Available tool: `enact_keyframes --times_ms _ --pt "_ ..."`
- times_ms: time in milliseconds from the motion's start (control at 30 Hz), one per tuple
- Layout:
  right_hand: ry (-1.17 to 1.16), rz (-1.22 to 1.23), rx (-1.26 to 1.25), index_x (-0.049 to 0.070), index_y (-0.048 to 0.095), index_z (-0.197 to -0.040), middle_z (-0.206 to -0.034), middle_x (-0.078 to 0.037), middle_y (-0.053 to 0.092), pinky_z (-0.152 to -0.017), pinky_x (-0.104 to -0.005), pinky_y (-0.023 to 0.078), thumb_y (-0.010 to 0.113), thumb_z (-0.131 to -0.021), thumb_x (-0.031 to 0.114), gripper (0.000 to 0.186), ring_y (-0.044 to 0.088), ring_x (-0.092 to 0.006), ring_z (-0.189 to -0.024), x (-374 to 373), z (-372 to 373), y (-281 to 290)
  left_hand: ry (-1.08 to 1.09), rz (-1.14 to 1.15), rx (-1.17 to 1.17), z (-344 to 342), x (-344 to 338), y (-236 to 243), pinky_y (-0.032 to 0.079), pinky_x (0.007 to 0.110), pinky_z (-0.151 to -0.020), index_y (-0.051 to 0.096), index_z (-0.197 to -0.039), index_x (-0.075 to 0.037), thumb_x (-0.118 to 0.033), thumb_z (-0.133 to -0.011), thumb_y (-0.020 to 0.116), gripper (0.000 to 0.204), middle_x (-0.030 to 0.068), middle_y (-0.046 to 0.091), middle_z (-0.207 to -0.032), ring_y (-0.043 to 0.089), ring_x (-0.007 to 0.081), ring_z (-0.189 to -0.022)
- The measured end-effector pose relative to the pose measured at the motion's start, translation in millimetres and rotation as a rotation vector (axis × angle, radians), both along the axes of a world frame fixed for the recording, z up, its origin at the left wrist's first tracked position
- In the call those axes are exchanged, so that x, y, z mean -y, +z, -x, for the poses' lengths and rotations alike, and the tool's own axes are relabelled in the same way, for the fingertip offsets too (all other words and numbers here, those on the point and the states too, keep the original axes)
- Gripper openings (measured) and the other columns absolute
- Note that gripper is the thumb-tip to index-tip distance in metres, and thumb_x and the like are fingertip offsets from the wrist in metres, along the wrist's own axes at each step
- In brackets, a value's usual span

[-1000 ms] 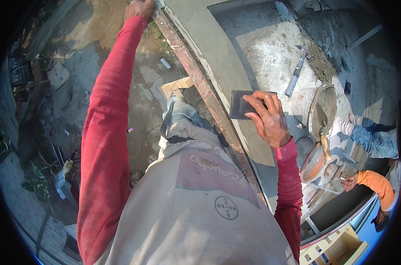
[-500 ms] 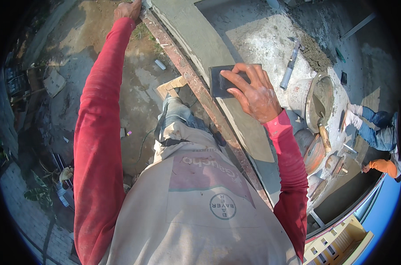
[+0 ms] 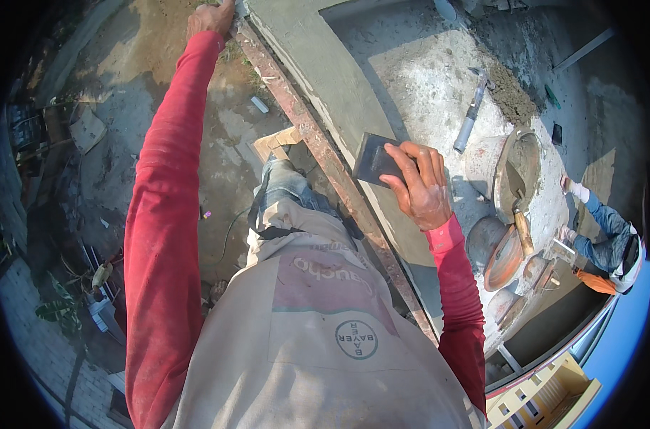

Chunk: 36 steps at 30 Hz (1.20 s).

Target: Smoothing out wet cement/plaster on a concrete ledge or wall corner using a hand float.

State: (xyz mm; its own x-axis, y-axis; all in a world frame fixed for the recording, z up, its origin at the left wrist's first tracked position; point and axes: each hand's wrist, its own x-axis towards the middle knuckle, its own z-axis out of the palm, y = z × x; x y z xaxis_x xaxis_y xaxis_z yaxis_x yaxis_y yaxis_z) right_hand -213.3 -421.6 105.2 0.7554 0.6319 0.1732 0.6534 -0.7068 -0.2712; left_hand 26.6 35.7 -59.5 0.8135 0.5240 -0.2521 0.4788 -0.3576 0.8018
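Observation:
My right hand (image 3: 421, 189) grips a dark, flat rectangular float (image 3: 376, 159) by its right side. The float rests at or just over the smooth grey mortar on top of the wall ledge (image 3: 353, 93); whether it touches I cannot tell. Along the ledge's left edge runs a long, reddish, mortar-stained board (image 3: 318, 143). At the top of the view, my left hand (image 3: 209, 20) has its fingers curled at the board's upper end. Its fingertips are partly hidden there.
Right of the ledge lie a grey-handled hammer (image 3: 471, 114), a mortar bucket (image 3: 507, 168) holding a wooden-handled trowel (image 3: 522, 222), and several round pans (image 3: 501, 257). Another person (image 3: 611, 236) is at the far right. A wooden support (image 3: 276, 141) stands below the board, left of it.
My right hand and the float have moved nearer to me and slightly right along the ledge, and the float has turned. My left hand stays at the board's end. The other person has shifted posture.

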Motion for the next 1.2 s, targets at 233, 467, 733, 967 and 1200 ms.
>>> enact_keyframes --times_ms 233,467,733,967,1200 --pt "0.054 -0.041 0.131 0.013 0.066 -0.141 -0.127 -0.005 0.062 -0.096 -0.0431 0.05 0.077 -0.097 0.028 0.048 0.058 -0.0271 -0.114 -48.0 -94.9 -12.7 0.061 0.276 0.082 -4.0 -0.5 -12.0 0.039 0.039 -0.047 0.067 -0.079 -0.008 -0.065 -0.101 0.062 0.061 0.0049 0.056 -0.063 0.049 0.0186 -0.05" --pt "-0.085 0.1 -0.214 0.012 0.067 -0.141 -0.128 -0.01 0.061 -0.101 -0.0504 0.05 0.086 -0.081 0.008 0.063 0.06 -0.0336 -0.116 108.1 82.7 36.8 -0.029 -0.102 -0.044 -8.5 -12.4 -14.5 0.046 0.044 -0.072 0.073 -0.098 -0.005 -0.068 -0.098 0.059 0.064 0.016 0.065 -0.089 0.06 0.0296 -0.081" --pt "-0.02 0.006 -0.005 0.019 0.066 -0.147 -0.127 -0.004 0.061 -0.101 -0.0442 0.047 0.083 -0.09 0.022 0.059 0.058 -0.027 -0.117 7.6 -22.3 -9.9 -0.043 -0.316 -0.093 -5.6 -14.7 -6.6 0.049 0.047 -0.097 0.077 -0.114 -0.001 -0.074 -0.092 0.057 0.079 0.0277 0.071 -0.113 0.066 0.041 -0.11" --pt "0.021 -0.056 0.013 0.019 0.067 -0.143 -0.126 -0.003 0.061 -0.1 -0.0436 0.047 0.082 -0.091 0.021 0.054 0.058 -0.0263 -0.116 -19.5 -65.4 -17.2 -0.062 -0.377 -0.078 -7.9 -20.1 -1.0 0.051 0.048 -0.108 0.081 -0.121 0.0 -0.076 -0.089 0.057 0.085 0.0329 0.074 -0.124 0.069 0.0466 -0.124" --pt "-0.053 0.082 -0.142 0.03 0.072 -0.141 -0.121 -0.003 0.057 -0.109 -0.054 0.045 0.091 -0.078 0.016 0.067 0.056 -0.025 -0.12 105.3 103.3 25.7 -0.11 -0.375 -0.172 -9.5 -22.4 -2.9 0.051 0.047 -0.107 0.082 -0.12 -0.003 -0.075 -0.088 0.058 0.082 0.0299 0.076 -0.121 0.071 0.044 -0.121"
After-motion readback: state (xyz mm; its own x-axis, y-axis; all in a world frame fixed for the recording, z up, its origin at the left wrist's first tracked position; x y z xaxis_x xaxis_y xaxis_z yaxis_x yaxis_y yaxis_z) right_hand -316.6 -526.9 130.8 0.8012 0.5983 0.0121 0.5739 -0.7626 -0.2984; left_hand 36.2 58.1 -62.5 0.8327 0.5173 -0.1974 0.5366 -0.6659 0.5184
